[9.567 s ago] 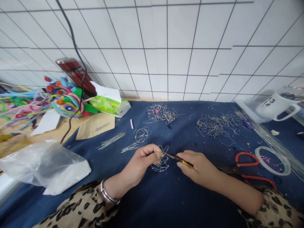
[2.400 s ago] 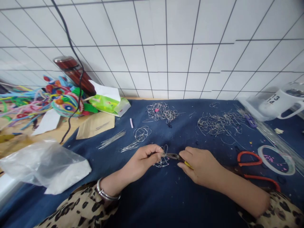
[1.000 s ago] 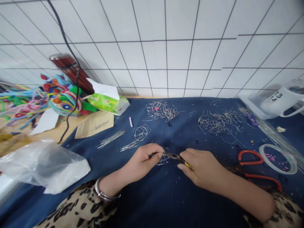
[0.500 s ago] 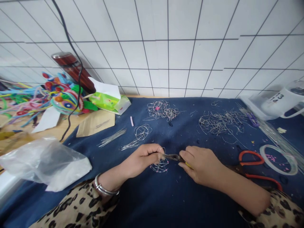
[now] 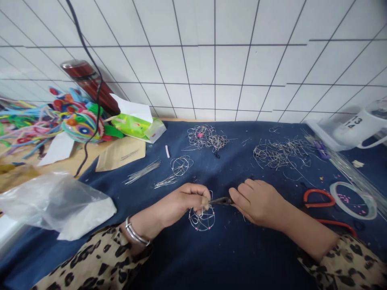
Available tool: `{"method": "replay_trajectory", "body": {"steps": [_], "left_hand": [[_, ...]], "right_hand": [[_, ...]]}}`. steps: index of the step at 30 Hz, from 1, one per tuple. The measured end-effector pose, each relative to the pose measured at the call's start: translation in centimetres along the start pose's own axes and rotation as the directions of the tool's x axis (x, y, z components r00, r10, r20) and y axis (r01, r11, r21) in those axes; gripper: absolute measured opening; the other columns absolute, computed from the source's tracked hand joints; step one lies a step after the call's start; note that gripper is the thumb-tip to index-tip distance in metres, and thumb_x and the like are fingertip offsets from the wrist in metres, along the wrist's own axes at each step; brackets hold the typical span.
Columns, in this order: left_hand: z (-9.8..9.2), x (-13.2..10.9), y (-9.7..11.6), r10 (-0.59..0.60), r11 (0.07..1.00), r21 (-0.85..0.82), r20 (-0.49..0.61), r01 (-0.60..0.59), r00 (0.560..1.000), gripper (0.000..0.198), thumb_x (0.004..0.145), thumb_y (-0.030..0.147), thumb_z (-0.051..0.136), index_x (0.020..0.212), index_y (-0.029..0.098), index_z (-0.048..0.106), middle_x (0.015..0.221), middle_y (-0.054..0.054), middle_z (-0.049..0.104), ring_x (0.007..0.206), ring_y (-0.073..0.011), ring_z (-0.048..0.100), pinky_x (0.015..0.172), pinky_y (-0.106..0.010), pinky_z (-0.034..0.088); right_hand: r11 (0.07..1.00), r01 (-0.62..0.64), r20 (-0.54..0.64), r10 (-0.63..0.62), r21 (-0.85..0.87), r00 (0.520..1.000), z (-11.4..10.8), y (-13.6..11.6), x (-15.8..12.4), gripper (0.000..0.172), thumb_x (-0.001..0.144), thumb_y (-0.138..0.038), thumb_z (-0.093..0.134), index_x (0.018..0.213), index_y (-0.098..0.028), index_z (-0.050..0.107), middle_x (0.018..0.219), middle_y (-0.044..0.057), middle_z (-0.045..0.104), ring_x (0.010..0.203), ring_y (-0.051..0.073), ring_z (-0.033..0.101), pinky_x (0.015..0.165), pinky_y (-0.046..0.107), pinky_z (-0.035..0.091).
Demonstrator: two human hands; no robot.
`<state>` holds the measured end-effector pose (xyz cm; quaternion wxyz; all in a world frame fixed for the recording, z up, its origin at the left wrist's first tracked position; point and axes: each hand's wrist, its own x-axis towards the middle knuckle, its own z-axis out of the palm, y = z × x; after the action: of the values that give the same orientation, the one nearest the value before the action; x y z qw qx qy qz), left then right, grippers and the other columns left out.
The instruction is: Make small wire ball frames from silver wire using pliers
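My left hand (image 5: 193, 198) pinches a round wire piece (image 5: 203, 222) threaded with small pink beads, its loops hanging below the fingertips. My right hand (image 5: 259, 202) is wrapped round a pair of pliers (image 5: 223, 201); the handles are mostly hidden in the palm. The dark jaws reach left to the wire at my left fingertips. Whether the jaws are closed on the wire I cannot tell. Beyond my left hand lie another round wire frame (image 5: 181, 165) and short bundles of straight wire (image 5: 142, 172) on the dark blue cloth (image 5: 236, 257).
Tangled wire rings (image 5: 205, 137) and a heap of loose wire (image 5: 279, 153) lie farther back. Red-handled scissors (image 5: 319, 198), a round lid with pink beads (image 5: 353, 200) and a white mug (image 5: 358, 127) are at right. A plastic bag (image 5: 57, 203) and a thermos (image 5: 90, 86) stand left.
The beaded wire piece hangs lower and shows more of its round shape. My right hand has tilted and shifted slightly, with the pliers still at the wire. The camera view has shifted slightly.
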<state>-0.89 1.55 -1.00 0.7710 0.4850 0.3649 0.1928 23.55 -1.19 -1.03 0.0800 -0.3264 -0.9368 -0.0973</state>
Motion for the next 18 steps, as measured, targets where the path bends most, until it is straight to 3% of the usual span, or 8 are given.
{"method": "replay_trajectory", "body": {"steps": [3,6,13,18], "left_hand": [[0.3,-0.1,-0.1,-0.056,0.990,-0.130,0.043,0.061,0.998,0.009,0.069,0.011,0.055,0.061,0.013,0.059,0.055,0.001,0.052,0.051,-0.0088,0.044,0.052,-0.022,0.035],[0.4,-0.2,-0.2,-0.076,0.981,-0.177,0.058,0.085,0.995,0.008,0.068,0.011,0.056,0.061,0.013,0.058,0.054,0.001,0.050,0.051,-0.0086,0.044,0.052,-0.022,0.035],[0.5,-0.1,-0.4,0.042,0.996,-0.078,-0.015,-0.043,0.999,0.010,0.077,0.018,0.059,0.069,0.012,0.061,0.063,0.000,0.055,0.057,-0.0081,0.046,0.057,-0.022,0.035],[0.5,0.0,-0.5,0.079,0.996,-0.033,-0.057,-0.081,0.995,0.011,0.078,0.020,0.061,0.070,0.012,0.061,0.065,0.000,0.054,0.058,-0.0081,0.046,0.058,-0.021,0.035]], "right_hand": [[0.995,0.052,-0.028,-0.055,-0.090,0.998,0.0,0.1,-0.3,0.025,0.089,-0.018,0.039,0.111,-0.016,0.051,0.074,0.003,0.053,0.068,0.017,0.045,0.056,0.032,0.030],[0.997,0.047,-0.052,-0.051,-0.064,0.997,0.1,-0.1,-0.3,0.025,0.090,-0.019,0.039,0.112,-0.016,0.051,0.074,0.003,0.053,0.069,0.017,0.045,0.057,0.032,0.030],[0.935,-0.244,0.072,0.233,0.258,0.970,0.4,-1.0,0.6,0.023,0.090,-0.032,0.040,0.099,-0.017,0.055,0.079,0.004,0.053,0.071,0.015,0.047,0.061,0.027,0.035],[0.879,-0.331,0.156,0.294,0.342,0.943,0.4,-0.8,0.5,0.024,0.089,-0.034,0.041,0.099,-0.017,0.054,0.083,0.003,0.053,0.075,0.015,0.049,0.064,0.027,0.036]]}}
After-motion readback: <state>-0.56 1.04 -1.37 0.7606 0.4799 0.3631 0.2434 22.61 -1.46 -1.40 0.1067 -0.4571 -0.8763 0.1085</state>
